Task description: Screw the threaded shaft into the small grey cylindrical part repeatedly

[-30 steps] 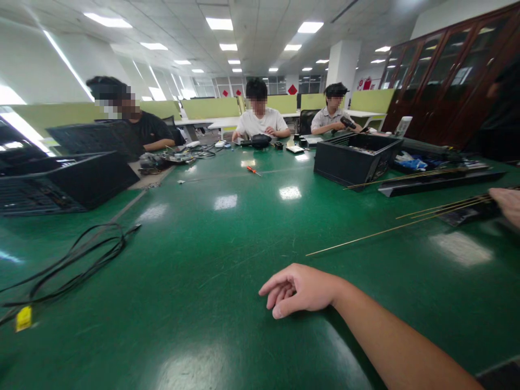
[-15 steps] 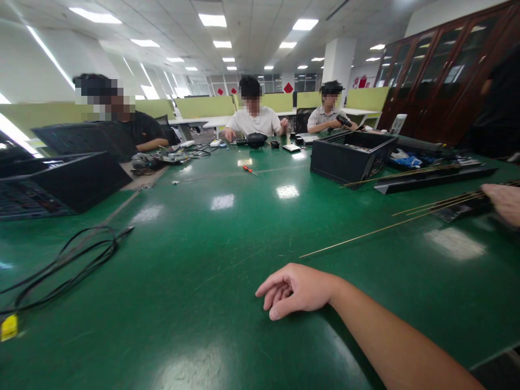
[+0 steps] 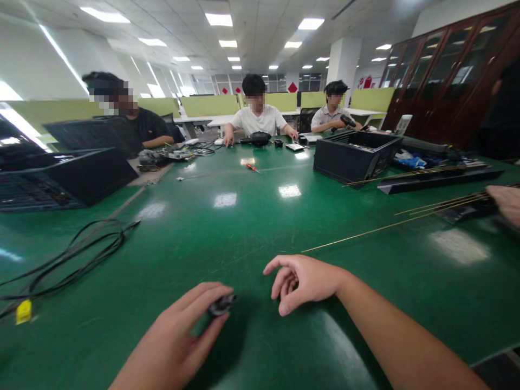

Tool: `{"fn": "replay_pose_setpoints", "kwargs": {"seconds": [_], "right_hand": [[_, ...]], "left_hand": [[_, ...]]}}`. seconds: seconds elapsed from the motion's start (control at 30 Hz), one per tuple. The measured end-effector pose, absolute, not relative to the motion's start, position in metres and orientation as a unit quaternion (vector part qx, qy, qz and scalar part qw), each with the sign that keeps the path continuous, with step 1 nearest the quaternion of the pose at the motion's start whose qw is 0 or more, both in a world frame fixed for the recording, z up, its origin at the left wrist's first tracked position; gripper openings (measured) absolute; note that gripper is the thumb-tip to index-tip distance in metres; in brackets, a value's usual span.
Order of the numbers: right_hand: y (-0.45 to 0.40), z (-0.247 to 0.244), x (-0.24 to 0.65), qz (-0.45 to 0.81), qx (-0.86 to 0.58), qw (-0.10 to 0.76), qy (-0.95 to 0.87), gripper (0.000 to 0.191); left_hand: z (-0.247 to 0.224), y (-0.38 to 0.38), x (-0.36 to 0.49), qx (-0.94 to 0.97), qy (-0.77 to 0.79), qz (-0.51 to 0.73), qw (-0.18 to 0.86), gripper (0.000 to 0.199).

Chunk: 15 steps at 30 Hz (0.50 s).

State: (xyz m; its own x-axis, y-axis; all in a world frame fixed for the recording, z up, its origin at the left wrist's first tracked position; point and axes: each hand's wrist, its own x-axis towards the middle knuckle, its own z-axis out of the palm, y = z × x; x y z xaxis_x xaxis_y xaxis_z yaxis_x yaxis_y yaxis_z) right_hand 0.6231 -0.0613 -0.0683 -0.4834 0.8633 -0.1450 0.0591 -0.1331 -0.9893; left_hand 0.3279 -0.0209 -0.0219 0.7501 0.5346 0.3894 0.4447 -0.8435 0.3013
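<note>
My left hand (image 3: 190, 325) has come over the near part of the green table (image 3: 195, 254), its thumb and fingers closed around a small black object (image 3: 221, 305). That object is dark and blurred, mostly covered by the fingers, so its kind cannot be made out. To the right of it, my right hand (image 3: 304, 281) hovers just above the tabletop with fingers curled loosely and thumb apart, holding nothing. Between the two hands lies a gap of bare green surface. The tip of a thin brass-coloured rod (image 3: 345, 238) lies just beyond my right hand.
Black cables (image 3: 93, 249) with a yellow tag (image 3: 23, 312) lie at left, below a black computer case (image 3: 69, 179). An orange screwdriver (image 3: 252, 168) lies mid-table. Another open case (image 3: 353, 160) stands at right. Several people sit opposite; another person's hand (image 3: 506, 203) is at the right edge.
My left hand has entered from below with the small black object in its fingers. My right hand stays curled, nearly in place. The view has shifted slightly.
</note>
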Motion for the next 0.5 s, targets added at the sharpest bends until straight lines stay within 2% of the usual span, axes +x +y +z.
{"fn": "replay_pose_setpoints", "kwargs": {"seconds": [0.07,0.17,0.33,0.5], "right_hand": [[-0.062,-0.067,0.625,0.626,-0.404,0.327,-0.582,0.083],[-0.062,-0.067,0.625,0.592,-0.415,0.352,-0.594,0.081],[-0.062,-0.068,0.622,0.520,-0.444,0.378,-0.624,0.067],[-0.065,-0.065,0.619,0.463,-0.471,0.363,-0.657,0.055]], "left_hand": [[-0.023,-0.013,0.363,0.947,0.232,0.178,0.136,0.028],[-0.029,-0.004,0.395,0.935,0.249,0.191,0.166,0.038],[-0.041,0.002,0.391,0.910,0.246,0.246,0.228,0.022],[-0.046,0.000,0.384,0.904,0.209,0.267,0.259,0.036]]}}
